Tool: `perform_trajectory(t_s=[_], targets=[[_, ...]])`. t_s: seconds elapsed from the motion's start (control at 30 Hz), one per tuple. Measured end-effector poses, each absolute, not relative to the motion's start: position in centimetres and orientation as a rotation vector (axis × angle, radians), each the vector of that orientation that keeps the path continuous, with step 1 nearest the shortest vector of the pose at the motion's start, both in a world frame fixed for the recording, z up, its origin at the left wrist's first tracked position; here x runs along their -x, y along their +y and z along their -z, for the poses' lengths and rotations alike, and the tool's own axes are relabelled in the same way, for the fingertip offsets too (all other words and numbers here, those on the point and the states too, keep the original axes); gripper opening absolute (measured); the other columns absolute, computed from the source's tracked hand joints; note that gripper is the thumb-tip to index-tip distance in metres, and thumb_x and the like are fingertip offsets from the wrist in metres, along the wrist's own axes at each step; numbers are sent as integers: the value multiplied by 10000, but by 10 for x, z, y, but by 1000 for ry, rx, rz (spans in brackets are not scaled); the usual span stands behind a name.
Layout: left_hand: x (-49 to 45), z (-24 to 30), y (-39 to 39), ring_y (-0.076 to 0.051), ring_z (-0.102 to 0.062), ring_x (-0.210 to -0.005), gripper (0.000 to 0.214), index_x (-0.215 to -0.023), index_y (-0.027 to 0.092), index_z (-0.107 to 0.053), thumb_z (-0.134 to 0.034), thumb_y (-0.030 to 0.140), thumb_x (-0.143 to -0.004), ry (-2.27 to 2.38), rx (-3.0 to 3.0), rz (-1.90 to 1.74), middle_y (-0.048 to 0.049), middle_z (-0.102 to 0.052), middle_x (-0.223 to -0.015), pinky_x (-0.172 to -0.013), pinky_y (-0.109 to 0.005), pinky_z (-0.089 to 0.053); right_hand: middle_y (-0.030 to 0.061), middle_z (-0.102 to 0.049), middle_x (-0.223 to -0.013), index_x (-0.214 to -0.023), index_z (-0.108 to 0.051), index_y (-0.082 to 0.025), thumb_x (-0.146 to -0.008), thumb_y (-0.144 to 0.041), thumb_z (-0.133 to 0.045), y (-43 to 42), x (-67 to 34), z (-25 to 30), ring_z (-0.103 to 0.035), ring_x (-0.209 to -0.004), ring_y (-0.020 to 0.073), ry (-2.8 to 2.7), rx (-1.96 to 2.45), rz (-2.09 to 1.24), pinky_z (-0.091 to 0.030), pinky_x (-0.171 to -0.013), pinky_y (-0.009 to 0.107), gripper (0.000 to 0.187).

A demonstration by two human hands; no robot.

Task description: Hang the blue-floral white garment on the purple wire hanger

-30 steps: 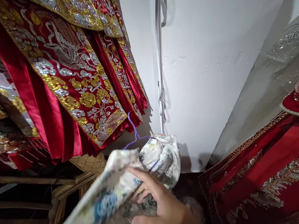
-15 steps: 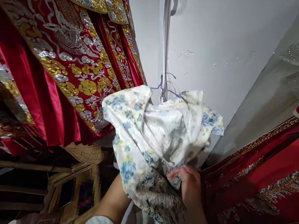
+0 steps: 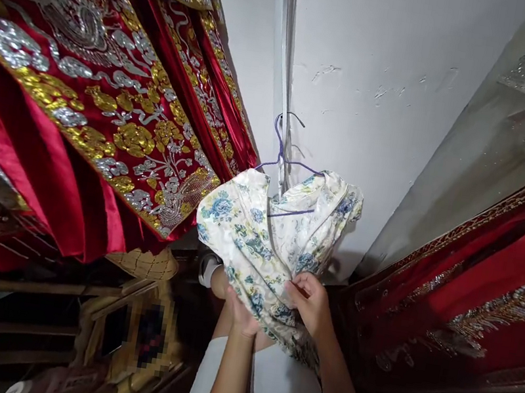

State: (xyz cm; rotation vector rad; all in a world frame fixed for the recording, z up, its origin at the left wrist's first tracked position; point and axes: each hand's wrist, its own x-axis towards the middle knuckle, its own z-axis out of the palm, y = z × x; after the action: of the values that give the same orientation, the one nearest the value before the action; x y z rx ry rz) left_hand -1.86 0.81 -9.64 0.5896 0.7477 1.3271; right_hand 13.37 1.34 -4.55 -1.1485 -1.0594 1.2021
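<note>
A white garment with blue flowers [image 3: 266,237] hangs on a thin purple wire hanger [image 3: 282,153], held up in front of a white wall. My left hand [image 3: 240,312] grips the cloth from below near its lower middle. My right hand [image 3: 310,300] pinches the fabric at its lower right, fingers closed on it. The hanger's hook sits beside a vertical metal rail [image 3: 282,73] on the wall.
Red garments with gold and silver embroidery [image 3: 89,96] hang at the left. More red embroidered cloth [image 3: 477,290] hangs at the right under a clear cover [image 3: 522,98]. Wooden furniture [image 3: 25,312] stands low at the left.
The floral garment has been lifted from low and bunched to upright on its hanger. My left hand came up onto the cloth; my right hand shifted its grip to the lower right.
</note>
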Motion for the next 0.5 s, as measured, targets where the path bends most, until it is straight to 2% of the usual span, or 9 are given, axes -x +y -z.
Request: perform_trajectory(t_s=[0.03,0.07,0.1,0.17,0.23,0.37,0.5], targets=[[20,97,9,-413,-463,-1418,991,-1277,254,-677,-613,953,-577,724,-577,-1311,-149,-619,-1421,-1120,-562,-454,-32,-541,-606,-767,-561,-212,-688,-582,-815,15,-129,51,-502,-577,152,-1064,1173,-1134,-391,-549,271,455],[21,96,10,-425,-434,-1443,1008,-1245,260,-702,-703,926,-488,716,-566,-1287,-141,-631,-1416,-1139,-551,-447,-50,-507,-600,-775,-541,-217,-693,-565,-817,16,-125,56,-483,-576,144,-1071,1201,-1083,-384,-556,266,452],[22,94,10,-422,-426,-1453,950,-1226,260,-716,-800,836,-475,721,-553,-1263,-131,-638,-1415,-1157,-538,-437,-63,-485,-597,-784,-522,-222,-705,-557,-812,17,-121,60,-470,-576,139,-1079,1226,-1056,-379,-564,261,450],[21,89,12,-380,-454,-1447,737,-1239,256,-714,-889,586,-604,765,-507,-1246,-106,-637,-1425,-1190,-502,-414,-70,-479,-606,-789,-489,-229,-746,-566,-778,18,-116,67,-463,-582,133,-1116,1245,-1065,-371,-575,254,446],[17,84,15,-339,-485,-1432,611,-1305,240,-678,-837,418,-743,787,-441,-1300,-98,-629,-1439,-1215,-477,-387,-60,-484,-616,-741,-467,-226,-794,-591,-728,17,-116,68,-454,-589,128,-1203,1225,-1104,-354,-573,249,452],[10,84,20,-315,-520,-1407,629,-1419,229,-593,-768,326,-823,767,-341,-1379,-107,-635,-1432,-1231,-462,-366,-42,-412,-533,-584,-499,-200,-868,-630,-624,16,-122,59,-385,-537,120,-1367,1207,-1133,-286,-527,262,530],[9,88,19,-333,-521,-1403,567,-1377,219,-631,-770,302,-834,783,-342,-1335,-109,-661,-1395,-1222,-448,-377,-11,-471,-505,-576,-632,-182,-827,-636,-647,16,-124,53,-388,-492,129,-1260,1235,-1190,-280,-489,281,519]])
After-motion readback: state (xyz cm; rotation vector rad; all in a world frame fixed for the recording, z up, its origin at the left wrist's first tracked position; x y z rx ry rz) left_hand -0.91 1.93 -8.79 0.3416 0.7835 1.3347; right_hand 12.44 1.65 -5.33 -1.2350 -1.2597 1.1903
